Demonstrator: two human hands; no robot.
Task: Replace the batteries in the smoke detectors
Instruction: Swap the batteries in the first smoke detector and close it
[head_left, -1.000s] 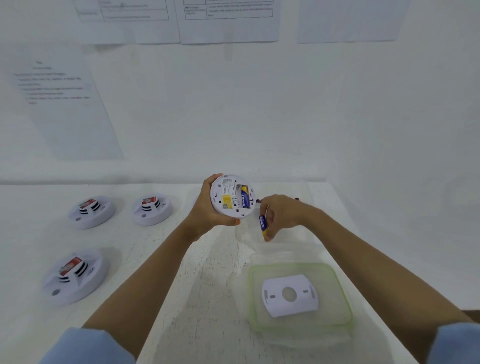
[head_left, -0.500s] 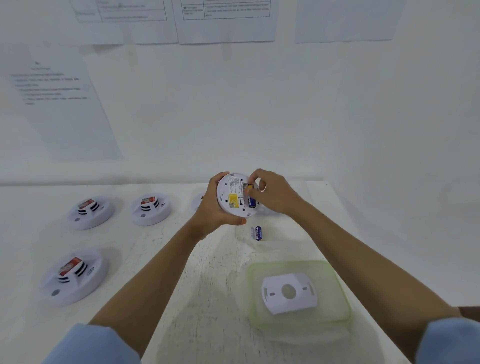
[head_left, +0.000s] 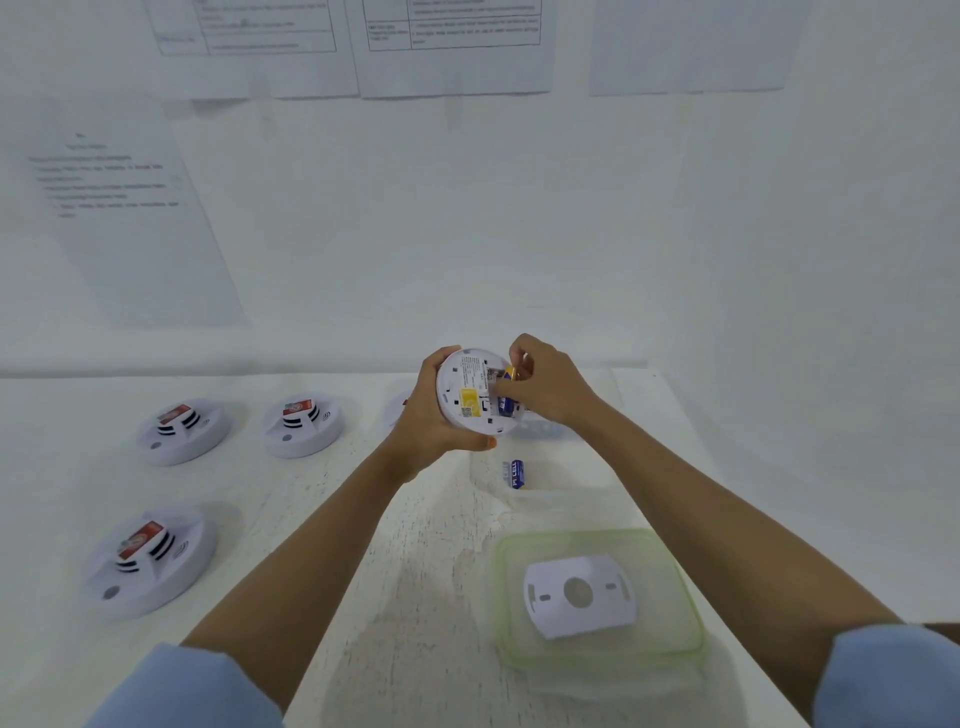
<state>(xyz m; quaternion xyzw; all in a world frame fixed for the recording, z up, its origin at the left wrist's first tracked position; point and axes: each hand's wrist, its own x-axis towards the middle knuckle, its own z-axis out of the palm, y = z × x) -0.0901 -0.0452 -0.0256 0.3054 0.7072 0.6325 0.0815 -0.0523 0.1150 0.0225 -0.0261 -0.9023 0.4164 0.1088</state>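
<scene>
My left hand (head_left: 428, 421) grips a round white smoke detector (head_left: 470, 389) above the table, its back side with a yellow label facing me. My right hand (head_left: 545, 387) pinches a blue and gold battery (head_left: 506, 387) that sits in the detector's battery slot. Another blue battery (head_left: 516, 474) lies on the table just below the hands. A white mounting plate (head_left: 579, 594) lies in a clear green-rimmed container (head_left: 675, 571) at the lower right.
Three more white smoke detectors sit face up on the left: one (head_left: 182, 428), a second (head_left: 303, 423) beside it, a third (head_left: 148, 561) nearer me. Another white piece (head_left: 396, 408) peeks out behind my left hand. Papers hang on the wall (head_left: 519, 208) behind the table.
My right hand put a blue battery down on the table, then rose to the detector and now pinches the battery in its slot. The left hand kept holding the detector.
</scene>
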